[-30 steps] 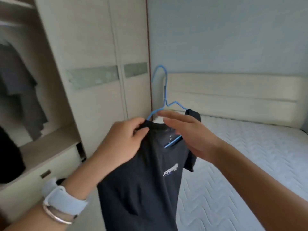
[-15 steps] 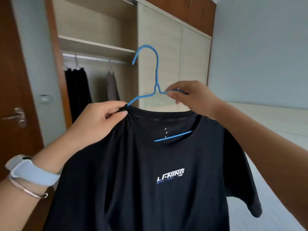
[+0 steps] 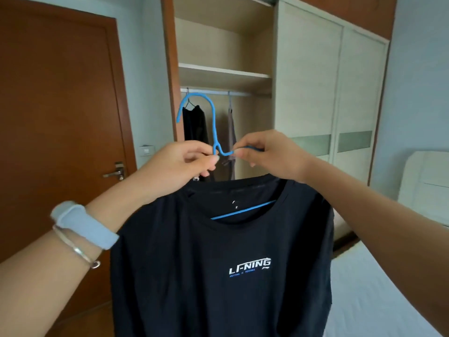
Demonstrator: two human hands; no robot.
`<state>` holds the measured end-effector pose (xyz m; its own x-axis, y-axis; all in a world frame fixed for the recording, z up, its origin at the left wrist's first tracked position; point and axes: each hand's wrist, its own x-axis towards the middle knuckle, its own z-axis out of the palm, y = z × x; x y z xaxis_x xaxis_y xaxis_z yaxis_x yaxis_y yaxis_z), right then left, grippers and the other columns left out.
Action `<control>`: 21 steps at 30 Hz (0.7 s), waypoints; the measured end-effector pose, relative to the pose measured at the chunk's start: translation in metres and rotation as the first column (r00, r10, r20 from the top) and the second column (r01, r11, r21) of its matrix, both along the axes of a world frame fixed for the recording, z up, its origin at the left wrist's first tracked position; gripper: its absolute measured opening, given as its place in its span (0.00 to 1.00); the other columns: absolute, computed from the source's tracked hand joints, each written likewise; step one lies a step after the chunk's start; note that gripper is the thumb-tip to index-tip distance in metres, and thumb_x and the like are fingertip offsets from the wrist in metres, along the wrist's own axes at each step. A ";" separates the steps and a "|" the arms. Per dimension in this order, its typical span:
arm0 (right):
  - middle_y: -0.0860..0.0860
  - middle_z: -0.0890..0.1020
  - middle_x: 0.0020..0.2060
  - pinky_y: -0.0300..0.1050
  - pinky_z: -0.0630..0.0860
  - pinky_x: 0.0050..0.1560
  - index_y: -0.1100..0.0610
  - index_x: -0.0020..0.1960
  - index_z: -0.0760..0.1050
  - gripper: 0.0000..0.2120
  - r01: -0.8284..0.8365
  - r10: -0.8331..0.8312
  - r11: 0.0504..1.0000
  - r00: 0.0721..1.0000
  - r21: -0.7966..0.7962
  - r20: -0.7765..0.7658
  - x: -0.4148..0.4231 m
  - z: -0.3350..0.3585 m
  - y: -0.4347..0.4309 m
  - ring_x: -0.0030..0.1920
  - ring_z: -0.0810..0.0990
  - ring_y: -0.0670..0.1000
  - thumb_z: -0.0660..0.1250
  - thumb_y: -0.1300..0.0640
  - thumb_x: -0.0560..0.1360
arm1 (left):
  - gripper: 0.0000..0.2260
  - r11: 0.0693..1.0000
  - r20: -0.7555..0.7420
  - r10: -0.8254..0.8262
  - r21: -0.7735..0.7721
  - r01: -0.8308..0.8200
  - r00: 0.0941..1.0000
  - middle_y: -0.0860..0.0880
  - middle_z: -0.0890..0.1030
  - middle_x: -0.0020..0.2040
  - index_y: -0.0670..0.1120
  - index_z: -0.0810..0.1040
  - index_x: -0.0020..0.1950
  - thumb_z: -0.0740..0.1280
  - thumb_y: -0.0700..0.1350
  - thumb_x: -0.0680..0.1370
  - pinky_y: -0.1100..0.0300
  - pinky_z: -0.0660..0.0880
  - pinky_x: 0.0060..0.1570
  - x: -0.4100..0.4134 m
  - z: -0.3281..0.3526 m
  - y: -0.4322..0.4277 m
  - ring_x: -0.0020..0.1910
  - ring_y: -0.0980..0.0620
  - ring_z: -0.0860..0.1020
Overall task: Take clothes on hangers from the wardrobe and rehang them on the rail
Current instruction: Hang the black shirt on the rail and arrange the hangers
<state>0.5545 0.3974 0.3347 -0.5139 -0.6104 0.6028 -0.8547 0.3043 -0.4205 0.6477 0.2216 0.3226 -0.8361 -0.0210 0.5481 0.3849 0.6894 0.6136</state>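
In the middle of the frame, both hands are up holding a blue hanger (image 3: 214, 132) with a black tee (image 3: 218, 259) on it. The left hand (image 3: 177, 164) pinches the hanger right at the base of the hook, the right hand (image 3: 269, 154) pinches the wire shoulder just beside it. The tee hangs down to the bottom edge. Behind, upper center, the open wardrobe (image 3: 223, 74) has a rail (image 3: 218, 92) with two dark garments (image 3: 194, 127) hanging. Door (image 3: 60, 105) at left.
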 end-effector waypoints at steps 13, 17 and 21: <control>0.39 0.81 0.28 0.27 0.72 0.37 0.49 0.35 0.80 0.09 0.034 0.046 0.970 0.946 -0.241 0.320 -0.166 -0.072 -0.052 0.31 0.77 0.36 0.68 0.54 0.74 | 0.12 0.976 -0.016 0.197 -0.093 -0.198 0.980 0.59 0.78 0.31 0.47 0.79 0.39 0.61 0.51 0.77 0.66 0.67 0.41 -0.136 0.012 -0.114 0.30 0.66 0.74; 0.42 0.84 0.33 0.27 0.74 0.36 0.53 0.40 0.82 0.10 -0.056 0.182 0.954 0.889 -0.294 0.420 -0.217 -0.063 -0.087 0.35 0.81 0.38 0.64 0.56 0.76 | 0.13 0.968 0.055 0.230 -0.116 -0.223 0.972 0.58 0.75 0.22 0.47 0.76 0.36 0.61 0.52 0.77 0.66 0.66 0.37 -0.188 0.026 -0.151 0.27 0.59 0.69; 0.48 0.85 0.39 0.37 0.76 0.44 0.55 0.42 0.83 0.10 -0.063 0.222 0.941 0.856 -0.333 0.466 -0.266 -0.051 -0.118 0.41 0.82 0.44 0.64 0.54 0.75 | 0.17 0.970 0.117 0.220 -0.133 -0.204 0.968 0.52 0.73 0.31 0.41 0.76 0.39 0.62 0.54 0.76 0.62 0.65 0.35 -0.235 0.037 -0.187 0.30 0.54 0.65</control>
